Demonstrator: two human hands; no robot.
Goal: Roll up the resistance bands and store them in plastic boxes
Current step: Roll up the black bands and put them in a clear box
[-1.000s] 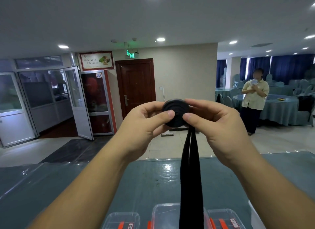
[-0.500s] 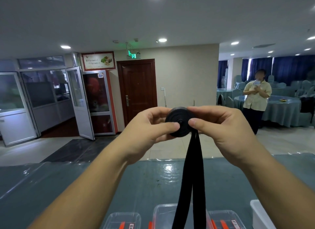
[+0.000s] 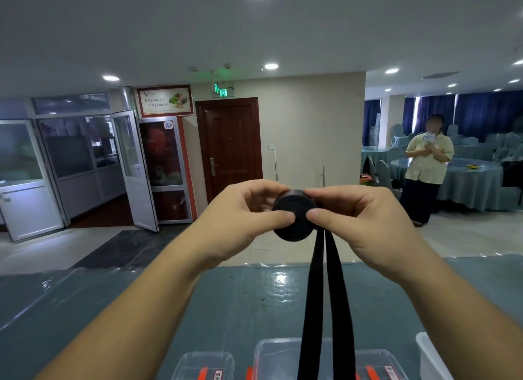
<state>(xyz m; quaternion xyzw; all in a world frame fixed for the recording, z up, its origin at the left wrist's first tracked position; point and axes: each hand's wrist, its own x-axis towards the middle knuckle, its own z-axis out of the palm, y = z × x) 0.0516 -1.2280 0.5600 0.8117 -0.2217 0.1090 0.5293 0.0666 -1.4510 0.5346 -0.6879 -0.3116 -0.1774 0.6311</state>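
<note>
If either thumb slackens, the wound coil of the black resistance band point(image 3: 294, 219) could spring loose, since both hands, left hand point(image 3: 240, 221) and right hand point(image 3: 359, 224), pinch it together in the air above the table point(image 3: 243, 309), tails dangling toward the plastic boxes point(image 3: 271, 354).

Green exit sign point(image 3: 223, 92) above door point(image 3: 230, 147); other labels illegible.

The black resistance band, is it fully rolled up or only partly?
Partly rolled. Both hands, left and right, pinch a tight coil of the black resistance band, while two loose strands hang down past the plastic boxes.
</note>
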